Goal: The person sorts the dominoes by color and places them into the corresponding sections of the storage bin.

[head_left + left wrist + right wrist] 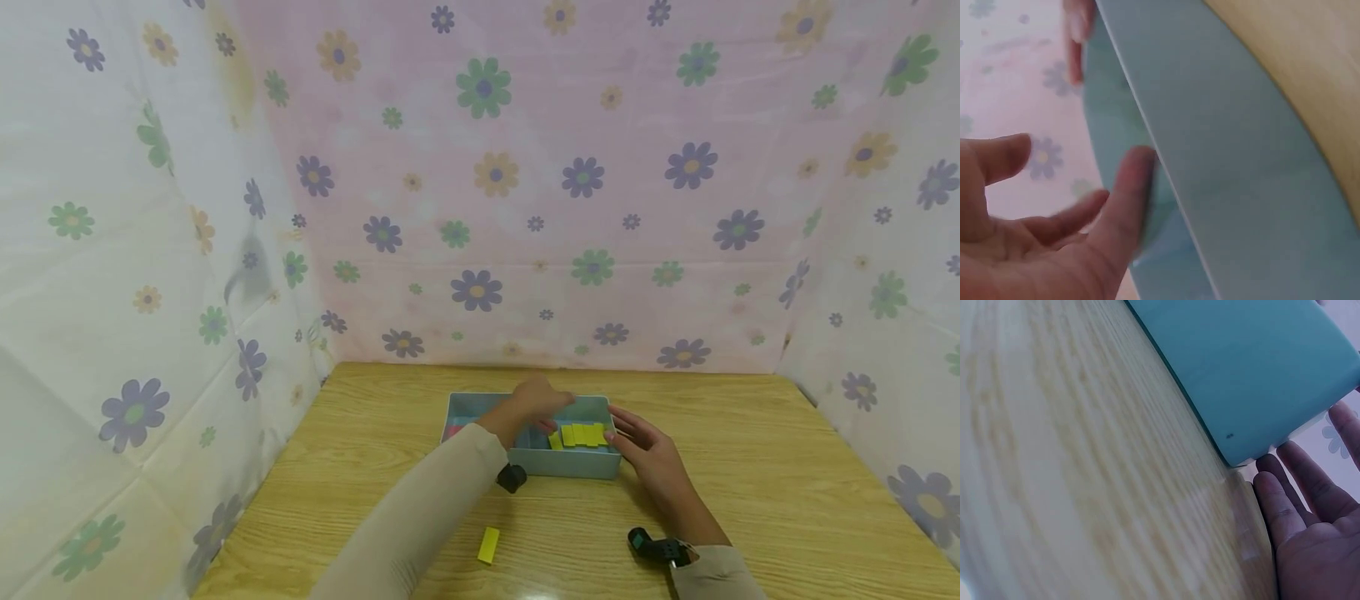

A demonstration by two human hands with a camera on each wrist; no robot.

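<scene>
A pale blue-green box (573, 465) stands on the table, with several yellow blocks (585, 435) in a row in its right part. My left hand (536, 402) reaches over the box; in the left wrist view its fingers are spread and hold nothing, one fingertip blurred beside the rim. At the box's right end is my right hand (660, 462). Its fairly straight fingers (1316, 481) touch the end wall in the right wrist view. Part of the box's inside is hidden behind the left hand and forearm.
One yellow block (488, 546) lies on the wooden table (360, 417) in front of the box. Something pink (452, 431) shows in the box's left part. Flower-printed cloth (540, 150) hangs behind and at both sides. Dark wrist devices (656, 547) sit on the wrists.
</scene>
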